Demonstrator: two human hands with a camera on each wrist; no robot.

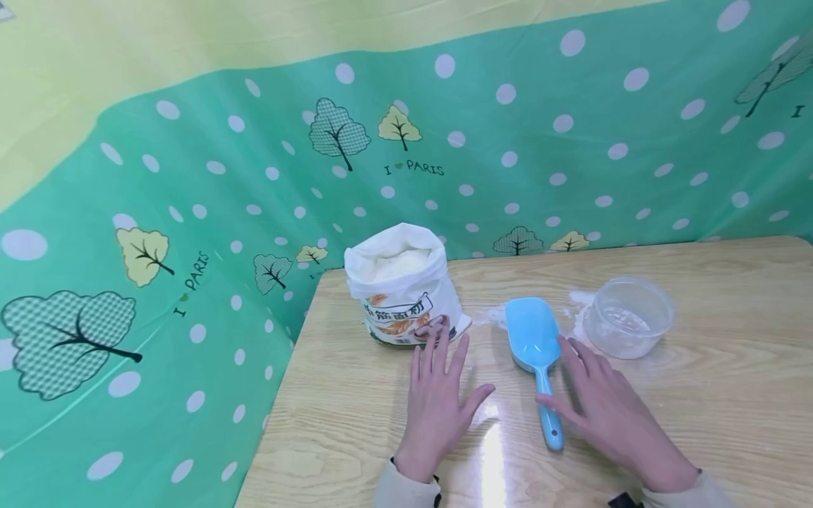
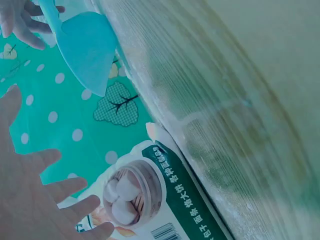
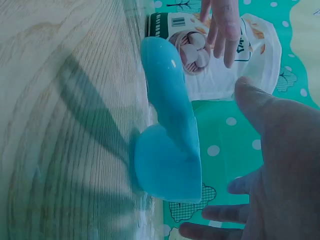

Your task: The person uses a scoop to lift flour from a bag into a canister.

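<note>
Wooden table (image 1: 343, 437). Far left, an open bag (image 1: 409, 300). Near, the left hand (image 1: 437, 398) and right hand (image 1: 600, 406), both spread, gripping nothing. Far right, a tub (image 1: 629, 342). Between tub and bag, the scoop (image 1: 533, 335); a level hold by its handle (image 1: 548, 413) should limit spills.

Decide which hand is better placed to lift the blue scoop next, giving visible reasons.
Probably the right hand: it spreads beside the blue scoop, its thumb near the handle, while the left hand is closer to the flour bag.
</note>
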